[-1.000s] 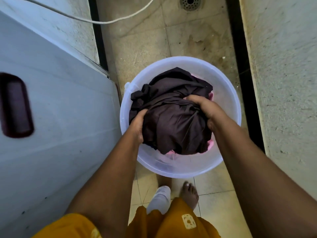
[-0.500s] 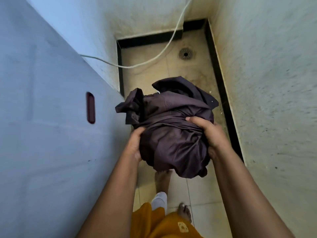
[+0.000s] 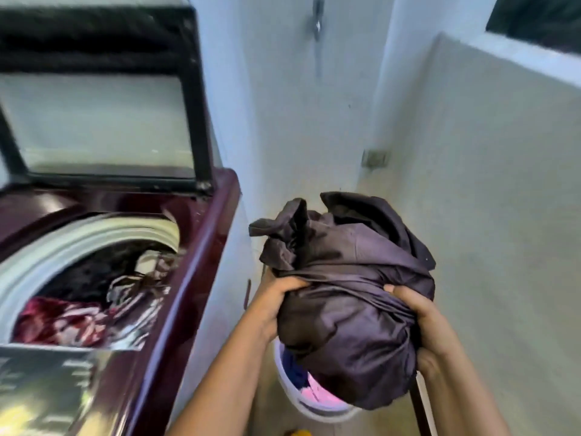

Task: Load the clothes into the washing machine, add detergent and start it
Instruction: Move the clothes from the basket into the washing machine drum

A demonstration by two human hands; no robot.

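A bunched dark brown garment (image 3: 349, 297) hangs in the air to the right of the washing machine, above the bucket. My left hand (image 3: 276, 297) grips its left side and my right hand (image 3: 421, 319) grips its right side, fingers curled into the cloth. The maroon top-loading washing machine (image 3: 195, 262) stands at the left with its glass lid (image 3: 103, 121) raised. Its drum (image 3: 94, 278) holds several clothes, red, dark and striped. A white bucket (image 3: 301, 404) sits on the floor below the bundle, with pink and blue clothes inside.
A white wall stands straight ahead with a tap (image 3: 317, 23) high up. A low whitewashed wall (image 3: 487, 184) closes in the right side. The floor strip between machine and wall is narrow.
The bundle has been lifted out of the bucket up to the level of the machine's top. My view has swung up and left, bringing the open drum and lid into sight.
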